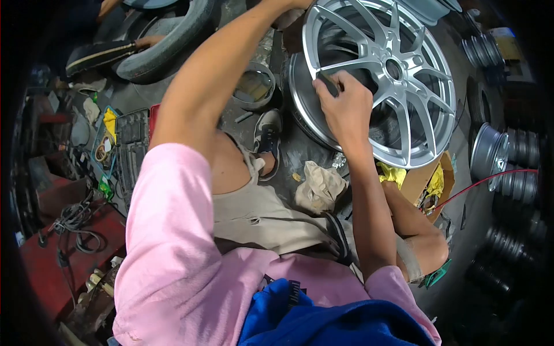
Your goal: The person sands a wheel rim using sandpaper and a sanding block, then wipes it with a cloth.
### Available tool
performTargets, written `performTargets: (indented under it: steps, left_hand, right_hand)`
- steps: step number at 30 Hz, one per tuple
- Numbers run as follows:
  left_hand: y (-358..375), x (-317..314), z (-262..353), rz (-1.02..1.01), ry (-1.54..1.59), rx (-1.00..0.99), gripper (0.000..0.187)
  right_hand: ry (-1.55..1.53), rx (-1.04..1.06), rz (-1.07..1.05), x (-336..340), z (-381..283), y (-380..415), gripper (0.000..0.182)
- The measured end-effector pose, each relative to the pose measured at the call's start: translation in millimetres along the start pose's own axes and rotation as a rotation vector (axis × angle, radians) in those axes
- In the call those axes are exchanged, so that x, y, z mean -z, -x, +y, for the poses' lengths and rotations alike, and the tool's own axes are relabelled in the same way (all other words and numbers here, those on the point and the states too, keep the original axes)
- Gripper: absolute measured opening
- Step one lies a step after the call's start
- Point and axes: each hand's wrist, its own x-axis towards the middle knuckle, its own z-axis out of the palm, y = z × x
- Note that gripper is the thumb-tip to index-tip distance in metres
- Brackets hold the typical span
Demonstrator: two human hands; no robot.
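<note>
A silver multi-spoke alloy wheel is tilted in front of me at the upper right. My right hand is closed on a small dark flat pad, held at the wheel's left rim by a spoke end. Whether the pad is sandpaper or another material, I cannot make out. My left arm reaches up to the top edge, where only a bit of my left hand shows beside the wheel's upper rim; its fingers are hidden. Below the silver wheel lies another wheel with a tyre.
A round tub stands left of the wheels. Crumpled cloth lies near my legs. An open tool case and a red machine are at left. More rims stand at right. Another person's hand touches a tyre.
</note>
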Motion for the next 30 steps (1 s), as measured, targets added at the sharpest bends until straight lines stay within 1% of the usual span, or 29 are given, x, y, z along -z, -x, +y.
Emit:
performTargets:
  steps: [1, 2, 4, 5, 6, 7, 8, 10, 12, 14, 16, 18, 19, 21, 22, 23, 24, 25, 26, 28, 30]
  left_hand:
    - [15, 23, 11, 0.016, 0.018, -0.105, 0.05]
    - [23, 30, 18, 0.129, -0.02, -0.051, 0.046]
    - [53, 49, 32, 0.087, -0.053, -0.209, 0.04]
    - [81, 54, 41, 0.002, -0.06, -0.278, 0.039]
    - [113, 56, 53, -0.083, -0.07, -0.351, 0.043]
    - [140, 53, 59, -0.125, -0.159, -0.416, 0.042]
    - [167, 46, 64, -0.169, -0.248, -0.48, 0.044]
    - [228, 37, 81, -0.148, -0.517, -0.598, 0.058]
    - [276, 46, 125, -0.231, -0.739, -0.538, 0.065]
    - [307, 36, 135, -0.322, -0.587, -0.619, 0.07]
    - [336, 42, 167, -0.464, -0.449, -0.72, 0.07]
    - [347, 43, 194, -0.613, -0.344, -0.752, 0.07]
    - [349, 38, 199, -0.551, -0.386, -0.81, 0.069]
    - [346, 36, 194, -0.512, -0.397, -0.827, 0.069]
    - [343, 39, 191, -0.473, -0.413, -0.832, 0.068]
    - [338, 44, 186, -0.447, -0.501, -0.819, 0.068]
    - [332, 51, 179, -0.474, -0.566, -0.759, 0.07]
    - [326, 50, 161, -0.442, -0.617, -0.728, 0.072]
    - [317, 54, 151, -0.409, -0.664, -0.696, 0.074]
    - [300, 67, 138, -0.432, -0.676, -0.565, 0.077]
    - [286, 65, 117, -0.342, -0.591, -0.449, 0.08]
  right_hand:
    - [0.065, -0.026, -0.047, 10, 1, 8, 0.023]
    - [0.127, -0.053, -0.096, 20, 3, 16, 0.022]
    - [0.102, -0.091, -0.103, 38, 7, 31, 0.023]
    - [0.01, -0.154, -0.022, 44, 8, 36, 0.024]
    - [-0.083, -0.217, 0.063, 50, 11, 38, 0.025]
    - [-0.064, -0.176, 0.144, 51, 22, 40, 0.026]
    - [-0.077, -0.181, 0.158, 53, 31, 41, 0.026]
    - [-0.127, -0.193, 0.286, 56, 44, 44, 0.027]
    - [-0.135, -0.156, 0.306, 59, 51, 47, 0.028]
    - [-0.267, -0.249, 0.364, 59, 58, 50, 0.027]
    - [-0.276, -0.239, 0.37, 56, 64, 52, 0.027]
    - [-0.285, -0.215, 0.432, 55, 66, 53, 0.027]
    - [-0.284, -0.217, 0.441, 55, 72, 54, 0.027]
    - [-0.138, -0.079, 0.471, 54, 82, 55, 0.026]
    - [-0.138, -0.079, 0.475, 55, 82, 55, 0.026]
    - [-0.151, -0.099, 0.467, 56, 80, 56, 0.026]
    - [-0.167, -0.118, 0.46, 56, 76, 57, 0.026]
    - [-0.202, -0.163, 0.437, 58, 69, 57, 0.023]
    - [-0.207, -0.163, 0.445, 59, 67, 57, 0.023]
    - [-0.174, -0.139, 0.347, 61, 67, 57, 0.019]
    - [-0.214, -0.12, 0.348, 57, 69, 55, 0.018]
